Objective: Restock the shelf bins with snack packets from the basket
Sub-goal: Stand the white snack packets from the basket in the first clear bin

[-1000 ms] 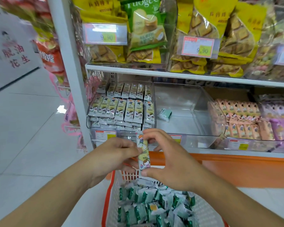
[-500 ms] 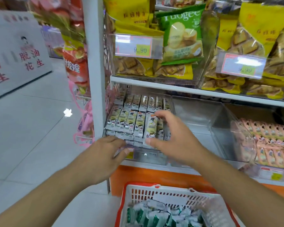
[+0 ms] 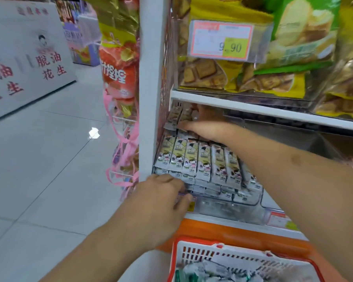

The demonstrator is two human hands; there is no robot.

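While your right hand (image 3: 207,130) reaches deep into the clear bin (image 3: 228,204), its fingers lie flat on the rear row of snack packets (image 3: 200,159), close under the shelf edge above. Your left hand (image 3: 163,198) rests loosely curled at the bin's front lip, gripping nothing. Below the bin, the basket (image 3: 194,249) holds more packets.

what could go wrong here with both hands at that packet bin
1. The right hand reaches deep over the front row of packets in the clear bin; the forearm passes just above them and could knock the upright row over.
2. The left hand presses at the bin's front edge; a push or tug may shift the bin on the shelf.
3. The back row looks tilted and could slide while being handled.
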